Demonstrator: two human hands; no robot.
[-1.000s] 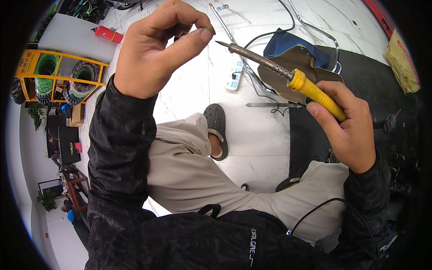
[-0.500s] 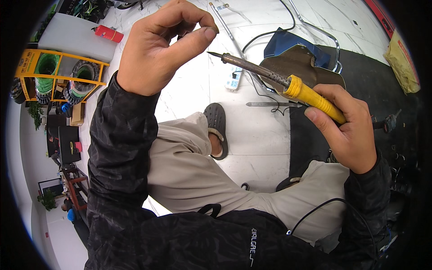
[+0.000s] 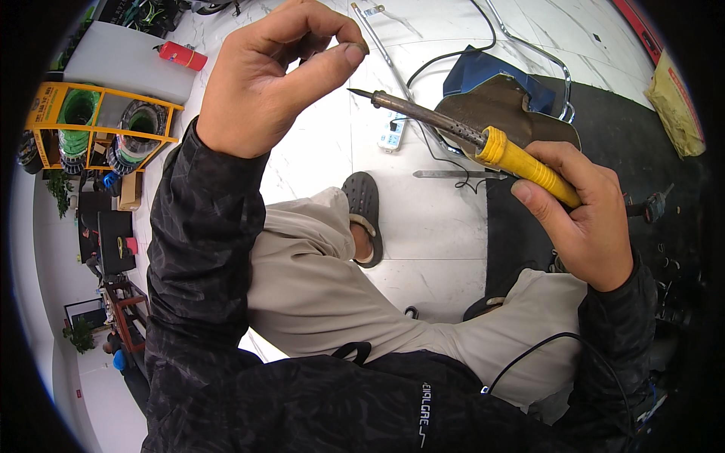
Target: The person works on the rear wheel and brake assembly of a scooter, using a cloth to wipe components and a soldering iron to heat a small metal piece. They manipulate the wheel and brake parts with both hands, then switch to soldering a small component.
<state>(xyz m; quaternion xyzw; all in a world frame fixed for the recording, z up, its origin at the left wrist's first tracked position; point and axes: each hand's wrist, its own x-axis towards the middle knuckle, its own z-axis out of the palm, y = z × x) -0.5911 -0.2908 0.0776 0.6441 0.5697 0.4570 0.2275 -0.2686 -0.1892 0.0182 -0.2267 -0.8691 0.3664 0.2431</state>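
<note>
My right hand (image 3: 578,215) grips a soldering iron by its yellow handle (image 3: 529,167). The dark metal barrel (image 3: 430,117) slants up to the left and ends in a pointed tip just below my left hand (image 3: 283,79). That hand is raised, its thumb and forefinger pinched together and the other fingers curled. Whatever the pinch may hold is too small or hidden to make out. The tip and the left thumb are a short distance apart.
A white power strip (image 3: 391,134) with a plugged-in cord lies on the tiled floor. Beyond the iron are a brown and blue seat-like piece (image 3: 491,94) and a chrome tube frame (image 3: 563,68). A black mat (image 3: 521,234) spreads right. Yellow tire rack (image 3: 106,124) and red extinguisher (image 3: 181,57) stand left.
Almost nothing differs. My left hand and the soldering iron have shifted only very slightly, and both grips are the same.
</note>
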